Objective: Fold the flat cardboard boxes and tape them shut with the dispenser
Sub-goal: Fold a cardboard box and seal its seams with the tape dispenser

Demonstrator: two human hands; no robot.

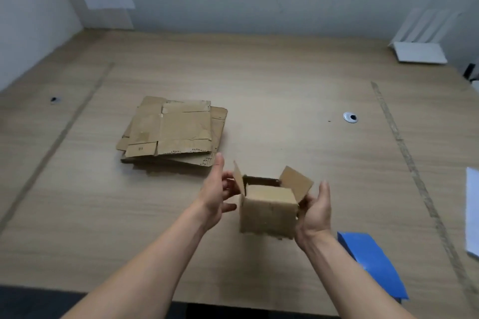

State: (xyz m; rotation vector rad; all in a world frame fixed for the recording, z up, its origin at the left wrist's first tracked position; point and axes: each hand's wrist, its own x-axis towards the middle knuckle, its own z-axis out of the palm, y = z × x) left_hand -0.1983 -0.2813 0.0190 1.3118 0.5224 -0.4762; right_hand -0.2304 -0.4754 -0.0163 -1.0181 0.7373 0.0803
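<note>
A small cardboard box [268, 211] is held up above the table between both hands. Its near flap is folded over the top, and its left and right side flaps stand up. My left hand [220, 195] sits at the box's left side with its fingers curled against the left flap and the thumb raised. My right hand [316, 211] cups the right side, its fingers under the right flap. A stack of flat cardboard boxes [172, 131] lies on the table [285, 90] to the far left of the hands. No tape dispenser is in view.
A blue flat object [373, 264] lies at the table's near right edge. White sheets [471, 210] sit at the right border, a white rack [420, 41] at the far right corner. A cable grommet [350, 117] is set in the tabletop. Paper signs hang on the wall.
</note>
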